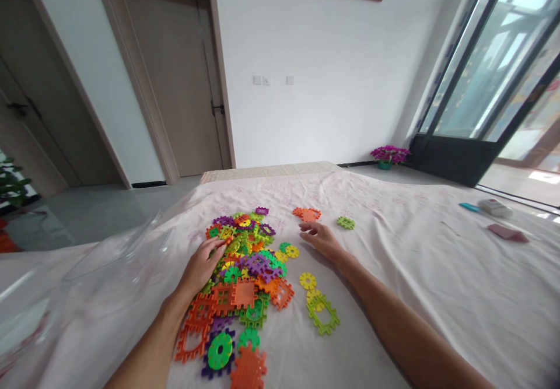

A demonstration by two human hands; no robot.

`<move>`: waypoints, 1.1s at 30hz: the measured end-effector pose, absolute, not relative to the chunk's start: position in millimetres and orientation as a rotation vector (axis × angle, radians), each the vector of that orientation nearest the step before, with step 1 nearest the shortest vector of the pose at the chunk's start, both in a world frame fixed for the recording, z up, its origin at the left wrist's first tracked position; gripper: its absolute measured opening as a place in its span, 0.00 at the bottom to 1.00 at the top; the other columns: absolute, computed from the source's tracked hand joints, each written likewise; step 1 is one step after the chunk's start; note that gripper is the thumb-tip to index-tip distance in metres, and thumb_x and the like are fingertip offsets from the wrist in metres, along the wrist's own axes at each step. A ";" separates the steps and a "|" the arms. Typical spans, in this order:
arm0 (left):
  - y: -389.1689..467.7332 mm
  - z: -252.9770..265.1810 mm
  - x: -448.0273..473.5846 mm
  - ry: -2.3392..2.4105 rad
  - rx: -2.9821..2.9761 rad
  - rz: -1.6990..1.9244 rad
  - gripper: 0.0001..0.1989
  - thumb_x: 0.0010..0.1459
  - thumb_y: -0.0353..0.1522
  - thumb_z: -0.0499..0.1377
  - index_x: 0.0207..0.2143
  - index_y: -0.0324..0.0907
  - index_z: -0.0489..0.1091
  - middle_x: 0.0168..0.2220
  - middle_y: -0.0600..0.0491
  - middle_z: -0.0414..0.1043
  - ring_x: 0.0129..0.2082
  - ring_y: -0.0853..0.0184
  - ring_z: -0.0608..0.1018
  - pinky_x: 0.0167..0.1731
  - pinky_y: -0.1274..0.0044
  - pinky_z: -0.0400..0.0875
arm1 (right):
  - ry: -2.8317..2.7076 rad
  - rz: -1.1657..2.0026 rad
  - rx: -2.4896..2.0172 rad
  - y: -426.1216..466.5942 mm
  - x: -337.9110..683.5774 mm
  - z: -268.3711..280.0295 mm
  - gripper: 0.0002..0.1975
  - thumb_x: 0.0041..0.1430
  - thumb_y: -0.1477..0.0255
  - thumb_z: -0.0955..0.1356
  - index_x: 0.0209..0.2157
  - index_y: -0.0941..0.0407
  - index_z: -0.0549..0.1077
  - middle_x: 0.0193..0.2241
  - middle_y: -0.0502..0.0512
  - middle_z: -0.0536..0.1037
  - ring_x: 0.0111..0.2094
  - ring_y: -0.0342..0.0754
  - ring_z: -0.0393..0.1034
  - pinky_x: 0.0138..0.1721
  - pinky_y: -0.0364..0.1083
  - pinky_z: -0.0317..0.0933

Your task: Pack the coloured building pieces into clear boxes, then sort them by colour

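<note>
A heap of interlocking plastic building pieces (245,293) in orange, green, yellow and purple lies on the cloth, square notched plates mixed with slotted discs. My left hand (206,262) is at the heap's left side, its fingertips closed around a small orange building piece (228,240). To the right of the heap, my right hand (321,238) hovers low with fingers apart and nothing in them. Just beyond its fingertips are orange notched pieces (307,214). Yellow slotted discs (307,280) and a lime-green notched frame (326,321) lie nearer me, left of my right forearm.
A pale cloth (415,260) covers the table. A green piece (346,223) lies apart at the right. Clear plastic packaging (114,255) stands at the left. Farther right are a pink folded object (507,232) and a whitish item (494,207).
</note>
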State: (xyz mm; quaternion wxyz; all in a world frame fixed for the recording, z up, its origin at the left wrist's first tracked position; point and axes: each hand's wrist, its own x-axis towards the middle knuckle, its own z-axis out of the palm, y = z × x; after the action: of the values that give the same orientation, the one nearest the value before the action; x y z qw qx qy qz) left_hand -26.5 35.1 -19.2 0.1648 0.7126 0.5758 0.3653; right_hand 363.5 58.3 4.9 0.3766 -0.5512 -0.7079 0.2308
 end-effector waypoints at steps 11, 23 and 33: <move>31.7 -14.7 -25.0 1.671 1.998 1.072 0.22 0.59 0.46 0.51 0.47 0.44 0.74 0.55 0.47 0.69 0.58 0.58 0.68 0.60 0.64 0.59 | -2.152 0.426 -1.347 40.1 337.6 8.8 0.12 0.48 0.64 0.73 0.34 0.54 0.78 0.32 0.51 0.77 0.36 0.47 0.68 0.38 0.44 0.60; 31.4 -13.5 -23.8 1.654 2.014 1.073 0.23 0.60 0.46 0.51 0.48 0.43 0.74 0.55 0.47 0.69 0.58 0.58 0.68 0.60 0.65 0.59 | -1.933 0.444 -1.611 48.8 386.6 8.0 0.11 0.54 0.65 0.66 0.33 0.55 0.78 0.27 0.51 0.78 0.28 0.45 0.69 0.31 0.43 0.59; 31.5 -15.4 -25.4 1.656 2.016 1.059 0.23 0.60 0.47 0.50 0.48 0.44 0.73 0.55 0.47 0.69 0.58 0.59 0.68 0.60 0.64 0.58 | -2.022 0.864 -1.422 37.5 381.3 33.6 0.09 0.48 0.67 0.70 0.30 0.57 0.79 0.26 0.51 0.78 0.27 0.44 0.68 0.29 0.42 0.60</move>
State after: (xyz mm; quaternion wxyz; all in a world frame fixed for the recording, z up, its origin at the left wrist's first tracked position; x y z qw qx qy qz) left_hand -25.4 31.5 -15.4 0.1620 0.7065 0.5804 0.3710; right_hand 381.3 37.5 33.6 0.2585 -0.5245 -0.7460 0.3187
